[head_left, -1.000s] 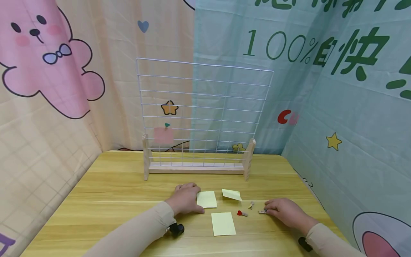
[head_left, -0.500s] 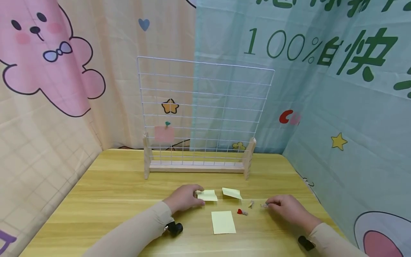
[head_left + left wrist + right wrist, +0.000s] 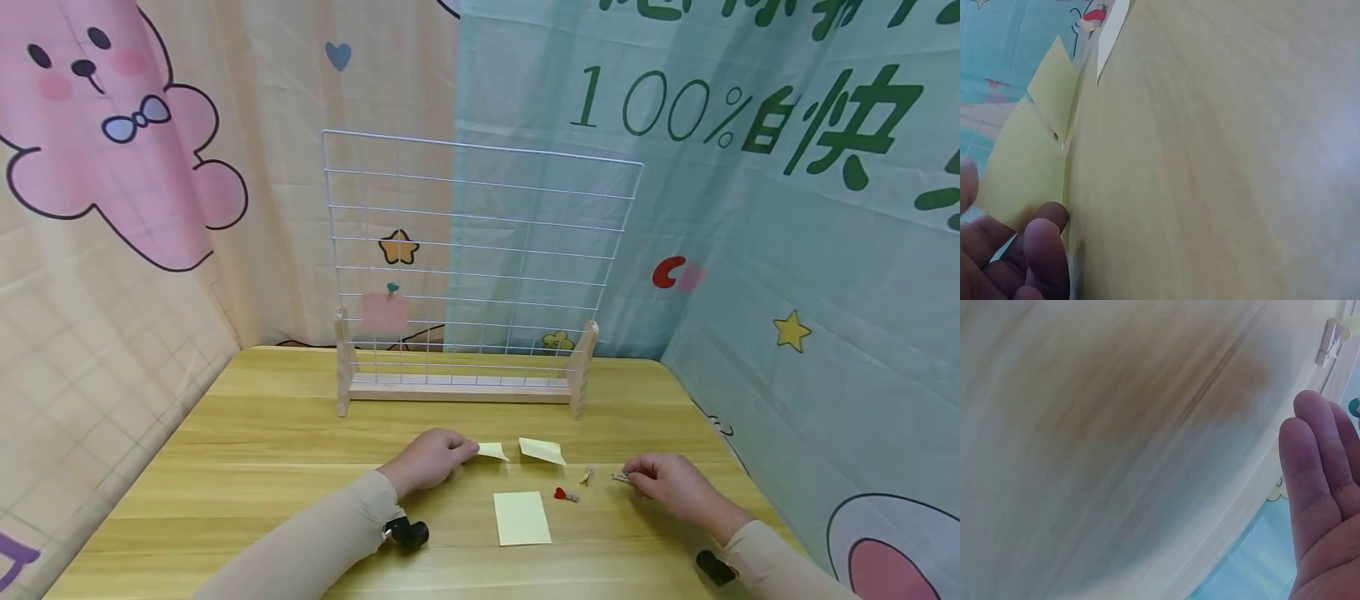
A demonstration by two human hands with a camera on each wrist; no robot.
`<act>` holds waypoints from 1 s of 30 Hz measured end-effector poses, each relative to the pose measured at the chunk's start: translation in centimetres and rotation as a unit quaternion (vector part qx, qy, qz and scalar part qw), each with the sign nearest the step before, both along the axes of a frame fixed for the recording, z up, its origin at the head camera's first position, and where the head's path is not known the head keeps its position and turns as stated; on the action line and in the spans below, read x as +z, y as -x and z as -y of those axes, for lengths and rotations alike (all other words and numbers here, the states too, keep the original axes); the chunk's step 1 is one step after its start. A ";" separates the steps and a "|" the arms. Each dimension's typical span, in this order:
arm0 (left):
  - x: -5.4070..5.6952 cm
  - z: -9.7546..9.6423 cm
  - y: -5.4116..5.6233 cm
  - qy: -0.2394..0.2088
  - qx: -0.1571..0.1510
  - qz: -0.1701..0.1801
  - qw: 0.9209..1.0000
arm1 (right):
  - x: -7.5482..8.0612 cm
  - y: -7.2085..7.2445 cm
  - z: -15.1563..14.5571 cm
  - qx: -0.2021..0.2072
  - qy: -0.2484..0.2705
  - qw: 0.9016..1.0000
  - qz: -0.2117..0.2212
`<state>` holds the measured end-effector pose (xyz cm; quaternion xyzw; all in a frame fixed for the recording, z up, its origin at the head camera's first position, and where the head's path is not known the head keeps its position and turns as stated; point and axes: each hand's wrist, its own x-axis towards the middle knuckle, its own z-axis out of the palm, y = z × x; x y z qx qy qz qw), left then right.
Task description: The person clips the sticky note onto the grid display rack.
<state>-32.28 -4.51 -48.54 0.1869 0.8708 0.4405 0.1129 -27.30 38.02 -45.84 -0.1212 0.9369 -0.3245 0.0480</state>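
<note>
My left hand [image 3: 429,458] pinches the near-left edge of a pale yellow sticky note [image 3: 492,451], whose far part shows beyond the fingertips. In the left wrist view the held note [image 3: 1025,165] is tilted up off the table, fingers at its lower end. My right hand [image 3: 671,487] pinches a small clothespin [image 3: 620,477] between thumb and fingertips, just at the table; its decoration is too small to tell. Between the hands lie a second yellow note [image 3: 542,451] with a raised edge, a flat third note [image 3: 522,518], a red-heart clothespin [image 3: 566,495] and a yellowish clothespin [image 3: 587,476].
A white wire grid [image 3: 480,242] stands upright in a wooden base [image 3: 457,395] behind the hands. A pink note [image 3: 384,312] hangs low on its left, held by a green-topped clip [image 3: 392,288]. Printed curtains surround the wooden table [image 3: 270,442].
The left fingers have closed on the note's left edge and now lift it; it lay flat before. My right hand has moved slightly away from me with the clothespin, its grip slightly shifted.
</note>
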 end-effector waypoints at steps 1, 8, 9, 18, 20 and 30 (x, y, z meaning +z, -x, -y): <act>-0.1 0.0 0.0 -0.002 0.004 0.004 1.000 | 0.0 0.0 0.0 -0.003 0.004 1.000 0.002; -0.1 -0.3 -0.3 -0.027 0.028 0.027 0.999 | -0.1 0.0 0.3 -0.021 0.030 0.999 0.016; -0.1 -0.3 -0.4 -0.034 0.032 0.033 0.998 | -0.1 0.0 0.3 -0.023 0.031 0.999 0.016; -0.1 -0.7 -0.6 -0.099 0.057 0.098 0.989 | 0.5 0.0 0.5 -0.041 0.066 0.997 0.028; -0.1 -0.7 -0.6 -0.109 0.063 0.108 0.986 | 0.5 0.0 0.6 -0.038 0.073 0.996 0.027; -0.2 -1.2 -0.6 -0.143 0.102 0.134 0.975 | 0.4 0.0 0.5 -0.040 0.092 0.994 0.033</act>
